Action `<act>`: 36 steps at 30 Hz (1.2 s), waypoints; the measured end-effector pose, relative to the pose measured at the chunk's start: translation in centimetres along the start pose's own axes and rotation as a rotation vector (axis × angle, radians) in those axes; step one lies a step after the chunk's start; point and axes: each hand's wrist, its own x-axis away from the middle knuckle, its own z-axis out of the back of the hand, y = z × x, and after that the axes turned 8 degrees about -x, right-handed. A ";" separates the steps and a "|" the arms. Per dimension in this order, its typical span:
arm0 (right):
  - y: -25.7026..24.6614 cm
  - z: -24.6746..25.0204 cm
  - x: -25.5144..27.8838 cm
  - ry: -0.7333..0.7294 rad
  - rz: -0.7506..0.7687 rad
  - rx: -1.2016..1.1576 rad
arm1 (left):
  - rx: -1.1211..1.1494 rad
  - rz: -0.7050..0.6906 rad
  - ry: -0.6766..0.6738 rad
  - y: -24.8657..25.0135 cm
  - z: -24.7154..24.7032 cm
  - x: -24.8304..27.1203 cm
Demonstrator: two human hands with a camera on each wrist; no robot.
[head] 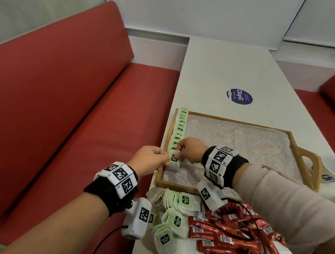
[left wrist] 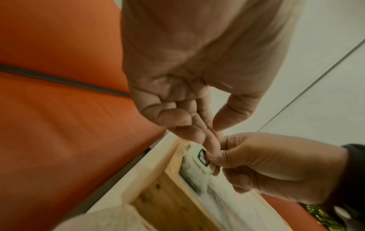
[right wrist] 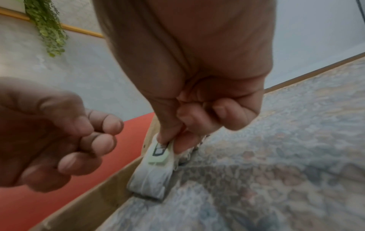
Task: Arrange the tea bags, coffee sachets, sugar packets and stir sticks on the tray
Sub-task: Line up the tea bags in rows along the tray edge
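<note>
A wooden tray (head: 232,121) with a patterned liner lies on the white table. A row of green-tagged tea bags (head: 180,127) runs along its left wall. My right hand (head: 178,150) pinches the green tag of one tea bag (head: 174,159) at the near end of that row, and the bag's lower end touches the liner. The right wrist view shows thumb and forefinger of this hand (right wrist: 169,140) on the tag of the tea bag (right wrist: 156,157). My left hand (head: 165,159) hovers just left of it, loosely curled and holding nothing; its fingertips (left wrist: 214,140) brush my right hand.
Loose tea bags (head: 176,212) and a heap of red coffee sachets (head: 234,230) lie on the table in front of the tray. A white mug (head: 334,168) stands beyond the tray's right handle. A red bench (head: 64,119) runs along the table's left edge.
</note>
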 end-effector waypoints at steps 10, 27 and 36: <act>-0.2 -0.3 -0.8 0.062 -0.059 0.059 | -0.068 0.095 -0.109 0.0 -0.7 -0.6; -1.1 -0.3 0.0 0.075 -0.017 0.317 | -0.085 0.093 -0.135 0.7 -0.2 0.2; -1.8 0.2 4.0 0.075 0.070 0.078 | -0.115 0.027 -0.046 -0.7 1.4 3.1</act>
